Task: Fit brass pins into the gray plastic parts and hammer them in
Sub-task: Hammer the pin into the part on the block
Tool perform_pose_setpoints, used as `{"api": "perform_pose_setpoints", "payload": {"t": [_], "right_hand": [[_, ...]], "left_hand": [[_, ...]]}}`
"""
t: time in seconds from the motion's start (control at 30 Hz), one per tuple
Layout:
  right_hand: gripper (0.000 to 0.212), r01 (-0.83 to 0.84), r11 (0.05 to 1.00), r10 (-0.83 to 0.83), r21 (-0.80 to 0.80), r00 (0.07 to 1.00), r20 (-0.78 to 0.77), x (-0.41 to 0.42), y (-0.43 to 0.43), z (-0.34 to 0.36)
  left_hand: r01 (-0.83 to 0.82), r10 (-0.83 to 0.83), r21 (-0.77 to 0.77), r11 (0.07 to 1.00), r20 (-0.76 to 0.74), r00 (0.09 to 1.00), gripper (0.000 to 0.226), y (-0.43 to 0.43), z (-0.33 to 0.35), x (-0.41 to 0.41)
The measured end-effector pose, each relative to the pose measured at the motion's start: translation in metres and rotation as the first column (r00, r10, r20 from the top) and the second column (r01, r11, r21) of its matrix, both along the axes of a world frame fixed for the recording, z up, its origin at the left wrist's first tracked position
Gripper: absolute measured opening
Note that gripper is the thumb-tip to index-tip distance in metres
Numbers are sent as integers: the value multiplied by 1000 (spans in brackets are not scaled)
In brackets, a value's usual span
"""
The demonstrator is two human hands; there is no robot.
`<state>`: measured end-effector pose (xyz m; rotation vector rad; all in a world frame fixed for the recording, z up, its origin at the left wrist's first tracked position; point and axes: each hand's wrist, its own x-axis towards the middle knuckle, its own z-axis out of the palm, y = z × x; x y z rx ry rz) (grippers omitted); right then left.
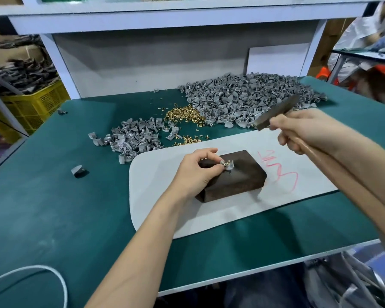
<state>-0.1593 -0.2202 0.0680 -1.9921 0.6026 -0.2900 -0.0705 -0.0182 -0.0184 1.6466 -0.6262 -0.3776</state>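
Counting from the left: one yellow crate [31, 105] beside the bench, one white cable loop [34, 268] at the near corner, then a stray gray part [61, 111] and a second stray part [78, 171] lying well apart on the green tabletop [53, 207]. Next come a small pile of gray parts [133, 138], a scatter of brass pins [183, 114] and a far bigger heap [249, 98], all too many to count.

One left hand [196, 172] pinches a single gray part [229, 167], brass pin [226, 162] on it, against the top of one dark block [238, 181]. The block sits on a white mat [209, 214] marked with a red scribble [278, 167].

One right hand [298, 132] is wrapped round the wooden handle of one hammer [276, 114], its blurred head raised over the heap's near edge.

White shelving [164, 18] frames the bench. Clutter at both edges is hard to make out, and the handle's lower end is hidden by the forearm.
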Motion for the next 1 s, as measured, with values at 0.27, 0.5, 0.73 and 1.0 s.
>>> {"api": "perform_pose_setpoints", "payload": {"t": [0.27, 0.5, 0.73, 1.0], "right_hand": [[27, -318, 791, 169, -522, 935, -313, -8, 70, 1], [25, -249, 725, 116, -642, 963, -243, -9, 72, 11], [18, -243, 672, 103, -699, 966, -236, -6, 73, 1], [17, -225, 673, 118, -704, 973, -198, -9, 76, -12]], "left_hand": [[-18, 18, 0, 1000, 42, 999, 12, -2, -3, 3], [-21, 19, 21, 1000, 93, 995, 10, -1, -3, 5], [-30, 29, 14, 999, 98, 995, 7, -1, -3, 5], [-39, 38, 9, 999, 75, 996, 6, -1, -2, 5]]}}
